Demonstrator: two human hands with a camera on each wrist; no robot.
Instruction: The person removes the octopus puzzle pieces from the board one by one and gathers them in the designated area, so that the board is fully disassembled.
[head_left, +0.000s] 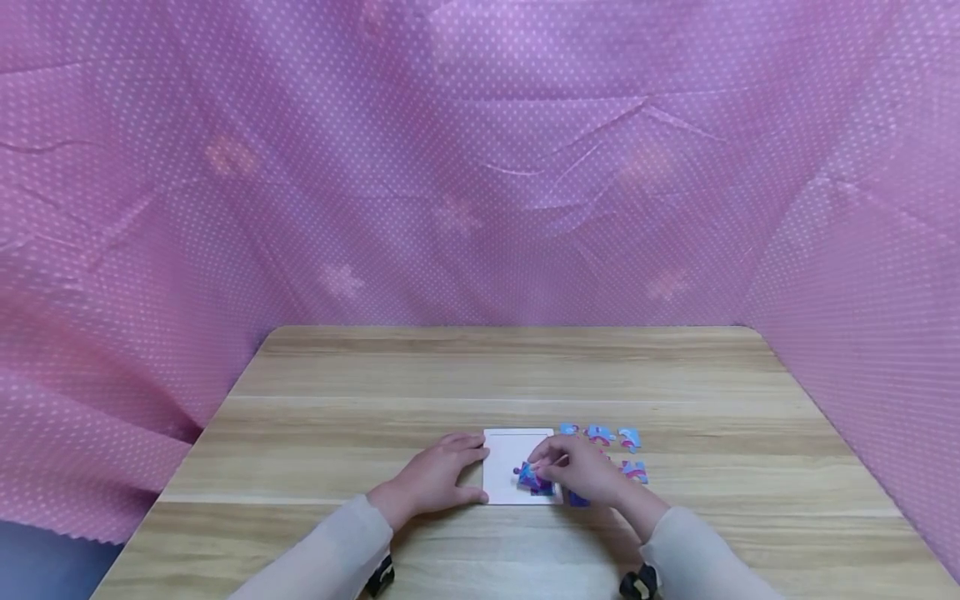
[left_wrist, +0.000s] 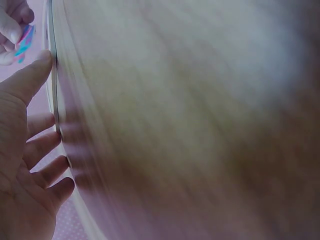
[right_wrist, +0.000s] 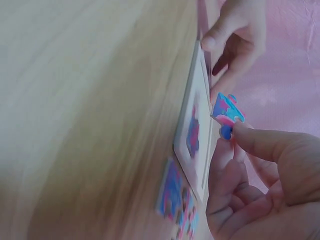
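Between thumb and fingers, my right hand (head_left: 583, 472) pinches a blue, pink and purple jigsaw puzzle piece (right_wrist: 228, 111) above a white puzzle tray (head_left: 498, 479). One puzzle piece (right_wrist: 193, 134) lies inside the tray, close to its near right corner; in the head view the held piece partly covers it. My left hand (head_left: 441, 475) rests at the tray's left side, thumb and fingers spread and fairly straight, fingertips touching the edge. In the left wrist view those fingers (left_wrist: 42, 150) line the tray's rim, holding no piece.
Several loose puzzle pieces (head_left: 628, 438) lie right of the tray, some partly hidden by my right hand. A dark blue piece (right_wrist: 171, 190) sits close beside the tray's near corner. The wooden table (head_left: 337, 400) is enclosed by a pink dotted cloth (head_left: 480, 208).
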